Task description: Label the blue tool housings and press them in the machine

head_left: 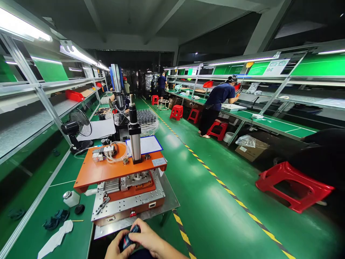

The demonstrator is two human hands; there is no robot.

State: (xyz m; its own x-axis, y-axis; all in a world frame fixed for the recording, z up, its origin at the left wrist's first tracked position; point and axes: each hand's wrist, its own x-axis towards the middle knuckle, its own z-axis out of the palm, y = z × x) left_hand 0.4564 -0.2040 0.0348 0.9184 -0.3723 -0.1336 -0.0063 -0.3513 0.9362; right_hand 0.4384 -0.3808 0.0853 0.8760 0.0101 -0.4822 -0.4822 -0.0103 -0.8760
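Note:
Low in the head view, my left hand and my right hand are closed around a small dark blue-black part with a red patch. Fingers cover much of it, and its exact kind does not show. Just beyond my hands stands a pneumatic press fixture with an orange top plate and an upright cylinder. To the left, on the green bench, lie two dark rounded parts, a crumpled white cloth, a thin wooden stick and a black round cap. A white bottle with a metal top stands behind them.
A black fan and a blue-edged clipboard are beyond the press. Yellow-black tape marks the green floor. Red stools stand along the right bench, where a person bends over. Another person stands farther back.

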